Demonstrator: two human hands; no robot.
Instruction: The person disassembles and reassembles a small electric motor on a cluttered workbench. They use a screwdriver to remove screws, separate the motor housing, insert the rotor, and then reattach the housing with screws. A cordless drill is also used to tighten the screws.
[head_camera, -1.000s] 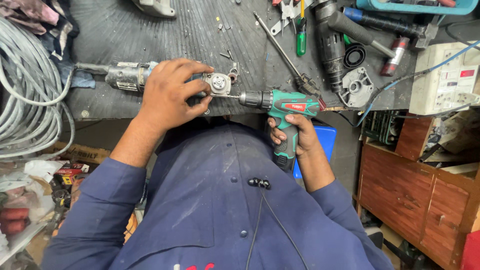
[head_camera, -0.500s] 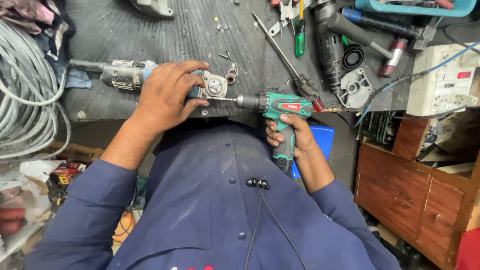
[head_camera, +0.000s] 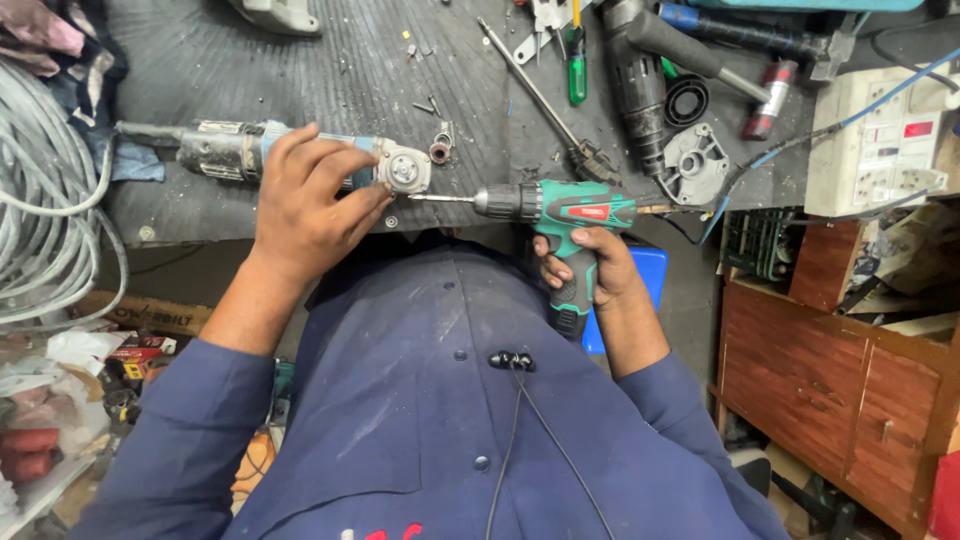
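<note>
Left hand (head_camera: 310, 205) wrapped over the angle grinder (head_camera: 260, 155), pressing it flat on the worktop (head_camera: 300, 70); grinder's long axis runs left-right, gear head (head_camera: 405, 170) poking out past the fingers. Right hand (head_camera: 590, 270) closed around the grip of the green cordless drill (head_camera: 560, 210), bit (head_camera: 440, 198) pointing left along the same axis. Tip sits just beside the gear head, lower right of it; contact probably not made, hard to tell. Left hand is nearer the head.
</note>
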